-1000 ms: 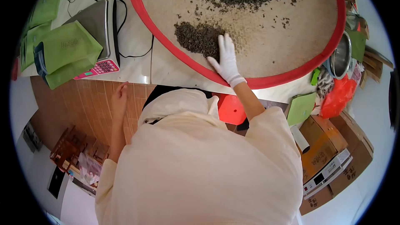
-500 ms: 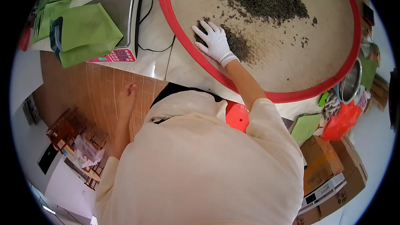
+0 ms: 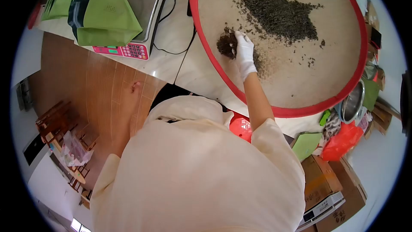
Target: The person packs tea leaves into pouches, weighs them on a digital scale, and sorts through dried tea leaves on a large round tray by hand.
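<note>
My right hand point(image 3: 243, 51), in a white glove, is turned on its edge over a round, red-rimmed tray point(image 3: 274, 112). Its fingers are cupped around a dark clump of dried tea leaves point(image 3: 226, 44) near the tray's left side. More loose leaves point(image 3: 257, 62) lie just right of the wrist. A larger pile of the leaves point(image 3: 281, 17) spreads farther back on the tray. Bare and away from the table, my left hand point(image 3: 134, 89) hangs over the floor at my side. Its fingers are curled in, with nothing visible in them.
Left of the tray, a green pouch point(image 3: 107, 17) stands on a digital scale point(image 3: 150, 30), with more green pouches point(image 3: 64, 0) behind it. A black cable point(image 3: 171, 52) runs between scale and tray. At right are a metal bowl point(image 3: 352, 103), a red plastic bag point(image 3: 342, 141) and cardboard boxes point(image 3: 322, 180).
My right hand has gone from lying flat with fingers spread on the leaves to being turned on edge and cupped around a clump. The view has shifted slightly. My left hand stays low.
</note>
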